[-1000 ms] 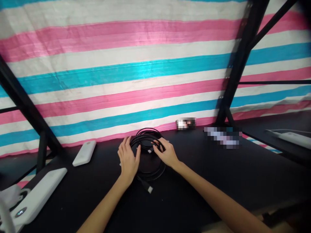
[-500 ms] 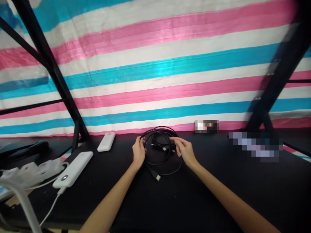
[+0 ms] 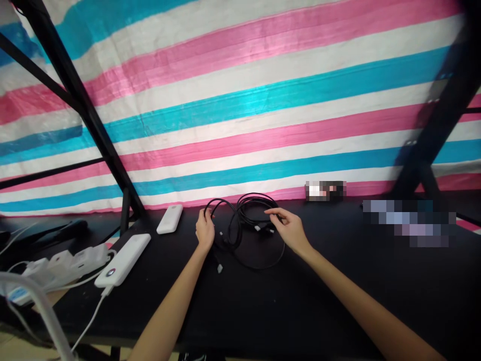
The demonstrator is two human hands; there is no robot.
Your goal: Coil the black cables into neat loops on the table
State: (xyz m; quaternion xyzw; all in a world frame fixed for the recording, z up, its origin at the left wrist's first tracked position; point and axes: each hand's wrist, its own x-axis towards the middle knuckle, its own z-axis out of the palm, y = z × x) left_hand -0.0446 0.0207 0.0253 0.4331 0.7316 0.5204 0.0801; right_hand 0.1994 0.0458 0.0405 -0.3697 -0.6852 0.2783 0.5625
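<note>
A bundle of black cables (image 3: 251, 220) lies in loose loops on the black table (image 3: 300, 301) near the striped tarp. My left hand (image 3: 205, 231) is closed on a strand at the bundle's left side, lifting a loop. My right hand (image 3: 289, 229) pinches a cable near its connectors at the right side of the bundle. One plug end (image 3: 219, 268) trails toward me on the table.
Two white power banks (image 3: 170, 219) (image 3: 123, 253) lie to the left, the nearer one with a white cord. A white power strip (image 3: 63, 263) sits at the far left. Black frame posts (image 3: 82, 110) (image 3: 432, 130) rise on both sides. Blurred items (image 3: 408, 220) rest at right.
My left hand has pulled a loop of cable out to the left and the coil has spread apart. The trailing plug has shifted left. The view has swung slightly left.
</note>
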